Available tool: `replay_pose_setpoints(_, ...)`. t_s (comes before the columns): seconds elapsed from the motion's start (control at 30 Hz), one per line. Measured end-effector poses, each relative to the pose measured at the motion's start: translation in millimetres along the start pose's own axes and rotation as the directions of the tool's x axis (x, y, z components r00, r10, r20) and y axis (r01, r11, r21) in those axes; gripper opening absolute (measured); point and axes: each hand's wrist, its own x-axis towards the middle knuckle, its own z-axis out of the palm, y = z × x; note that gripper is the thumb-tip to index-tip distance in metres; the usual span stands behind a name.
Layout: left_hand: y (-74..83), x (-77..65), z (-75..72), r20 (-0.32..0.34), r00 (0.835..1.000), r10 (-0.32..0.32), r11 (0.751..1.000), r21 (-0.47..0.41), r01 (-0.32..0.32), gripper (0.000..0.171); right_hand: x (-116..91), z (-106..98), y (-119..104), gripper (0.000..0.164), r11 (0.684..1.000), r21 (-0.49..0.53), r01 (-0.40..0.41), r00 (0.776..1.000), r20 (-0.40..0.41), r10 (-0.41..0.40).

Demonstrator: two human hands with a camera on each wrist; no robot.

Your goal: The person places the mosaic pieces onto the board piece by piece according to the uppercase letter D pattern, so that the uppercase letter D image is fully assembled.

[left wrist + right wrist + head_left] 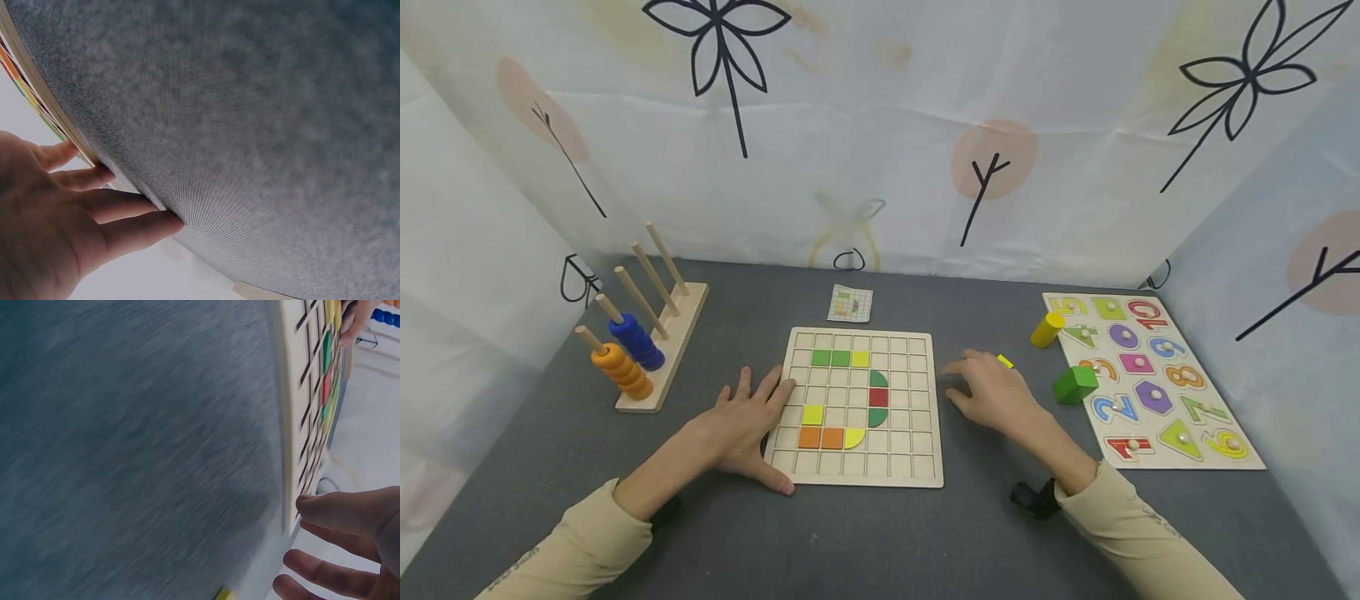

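A wooden grid board (910, 462) lies flat on the dark table, with green, yellow, red and orange tiles set in some cells. My left hand (748, 425) is spread along the board's left edge, its thumb near the front left corner; in the left wrist view that hand (56, 219) shows straight fingers beside the board's side. Off the right edge hovers or rests my right hand (988, 387), loosely bent. In the right wrist view the thumb and fingers of that hand (356, 544) are apart with nothing between them. A small yellow piece (1005, 361) lies just behind it, partly hidden.
A small patterned card (850, 303) lies behind the board. At left stands a peg stacker (685, 312) with orange and blue rings. On the right are a number puzzle board (1180, 417), a green block (1075, 384) and a yellow cylinder (1047, 330). Printed cloth walls surround the table.
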Motion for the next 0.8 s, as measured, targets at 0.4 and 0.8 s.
replay_pose_setpoints(0.4, 0.9, -0.1, -0.5, 0.006, 1.000, -0.008, 1.000, 0.000, 0.008, 0.148, -19, -4, 32, 0.030, 0.996, -0.037, -0.081, 0.996, 0.034, 0.083)
replay_pose_setpoints(0.8, 0.3, -0.1, -0.5, 0.008, 1.000, -0.006, 1.000, -0.001, 0.006, 0.148, -26, -2, 43, 0.033, 0.992, -0.050, -0.116, 0.991, 0.062, 0.119)
